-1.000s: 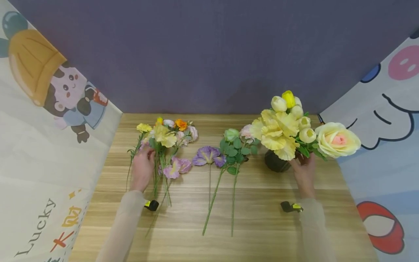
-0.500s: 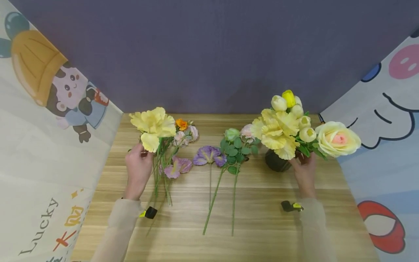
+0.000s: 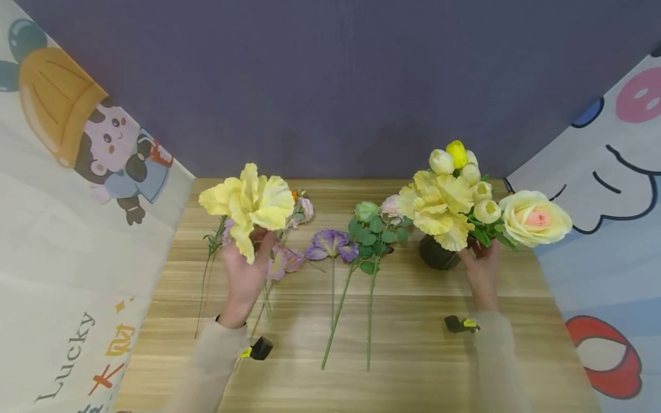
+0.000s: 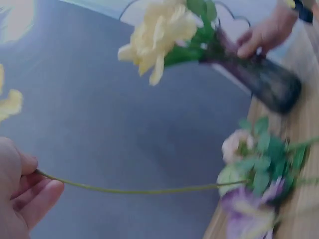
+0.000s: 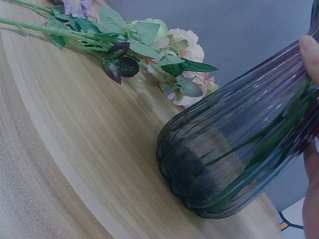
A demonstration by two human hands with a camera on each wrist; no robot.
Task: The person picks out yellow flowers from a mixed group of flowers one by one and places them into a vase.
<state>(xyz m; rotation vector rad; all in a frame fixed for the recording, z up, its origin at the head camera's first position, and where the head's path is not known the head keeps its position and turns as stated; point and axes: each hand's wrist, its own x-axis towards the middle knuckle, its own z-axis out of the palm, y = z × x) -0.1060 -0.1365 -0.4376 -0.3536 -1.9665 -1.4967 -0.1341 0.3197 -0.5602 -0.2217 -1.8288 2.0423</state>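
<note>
Right wrist view alone resolves the translucent vase [image 5: 234,137] as ribbed; right hand [image 3: 481,269] grips its neck, left hand [image 3: 245,278] pinches a bowed stem [image 4: 139,192].

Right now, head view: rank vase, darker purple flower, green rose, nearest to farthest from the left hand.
1. Darker purple flower: right of the left hand
2. Green rose: farther right
3. Vase: farthest right, gripped by the right hand
</note>
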